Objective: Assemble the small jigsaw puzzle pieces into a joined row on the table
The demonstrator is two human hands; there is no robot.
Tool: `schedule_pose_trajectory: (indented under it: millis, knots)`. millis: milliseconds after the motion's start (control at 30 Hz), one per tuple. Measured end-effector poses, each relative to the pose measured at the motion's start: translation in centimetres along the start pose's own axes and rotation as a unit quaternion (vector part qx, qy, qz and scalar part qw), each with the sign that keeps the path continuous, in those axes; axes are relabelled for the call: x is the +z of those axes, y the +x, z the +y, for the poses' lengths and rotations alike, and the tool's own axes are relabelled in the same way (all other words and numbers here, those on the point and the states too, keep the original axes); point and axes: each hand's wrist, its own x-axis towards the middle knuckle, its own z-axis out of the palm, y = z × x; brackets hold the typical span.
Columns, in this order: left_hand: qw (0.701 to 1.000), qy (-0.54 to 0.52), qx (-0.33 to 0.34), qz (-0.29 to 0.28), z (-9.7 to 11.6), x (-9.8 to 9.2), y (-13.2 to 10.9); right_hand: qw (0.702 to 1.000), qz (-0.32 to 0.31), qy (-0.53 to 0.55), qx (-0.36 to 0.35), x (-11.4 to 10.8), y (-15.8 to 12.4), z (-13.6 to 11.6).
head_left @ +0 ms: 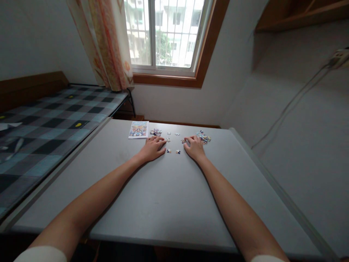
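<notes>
My left hand (155, 149) rests palm down on the table, fingers stretched and apart. Its index fingertip reaches a small jigsaw piece (168, 139); whether it touches is too small to tell. Opposite it, my right hand (194, 147) lies with fingers spread beside another jigsaw piece (183, 141), partly hidden by the fingertips. Between the hands, two dark-and-white jigsaw pieces (178, 151) lie nearest me, and two pale ones (177, 134) lie farther off. One pile of pieces (156, 131) sits behind my left hand, another pile (204, 137) behind my right.
A printed picture sheet (139, 130) lies left of the left pile. The grey table (158, 203) stands beside a bed with a checked cover (81, 109). Beyond are a curtain (106, 43) and a barred window (169, 36). A cable (289, 105) hangs down the right wall.
</notes>
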Motion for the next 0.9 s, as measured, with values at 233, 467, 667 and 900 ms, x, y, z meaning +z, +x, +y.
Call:
schedule_pose_trajectory:
  millis: [233, 467, 667, 900]
  knots:
    - [1.000, -0.005, -0.002, 0.004, -0.04, 0.05, -0.01, 1.000, 0.004, -0.002, -0.003, 0.16, -0.03, 0.11]
    - [1.000, -0.002, 0.000, 0.010, -0.05, 0.19, -0.01, 1.000, 0.003, -0.001, -0.009, 0.16, 0.02, 0.20]
    - [1.000, -0.004, 0.002, 0.009, 0.00, 0.01, -0.02, 1.000, 0.002, 0.005, -0.009, 0.13, 0.02, 0.14]
    - [1.000, -0.011, 0.002, 0.005, 0.03, -0.04, -0.02, 1.000, 0.001, 0.006, -0.005, 0.13, -0.02, 0.13]
